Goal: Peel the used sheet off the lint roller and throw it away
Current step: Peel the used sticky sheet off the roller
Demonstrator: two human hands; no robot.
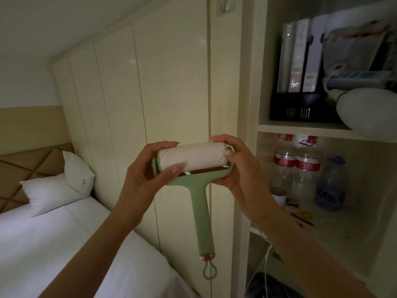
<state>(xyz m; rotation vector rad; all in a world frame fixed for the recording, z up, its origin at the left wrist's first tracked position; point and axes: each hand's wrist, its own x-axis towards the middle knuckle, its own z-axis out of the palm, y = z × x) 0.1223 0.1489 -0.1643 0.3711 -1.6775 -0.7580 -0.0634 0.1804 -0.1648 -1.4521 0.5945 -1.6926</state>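
Pale green plastic forms the frame and handle of the lint roller [202, 211], which is held up in front of a cream panelled wall [129, 93] by both hands. The left hand [146, 168] closes its grip on the left end of the roller: the fingers curl over the top of the white sheet [193, 157] and the thumb presses against its lower front edge. The right hand [238, 166] closes its grip on the right end: the fingertips reach over the top corner, the thumb tip rests on the right edge of the sheet, and the palm supports the frame from below. The roll lies horizontal between the two hands, with the sheet wrapped around it; a few small dark specks show on its surface. No lifted edge can be made out. The handle hangs straight down below the hands and ends in a small loop [209, 273].

At lower left is a bed [53, 244] with a white cover and a white pillow [60, 186] propped against a tan headboard. At right, open shelves hold binders [300, 59] in a black holder above, and water bottles [297, 166] and a blue bottle [330, 186] below.
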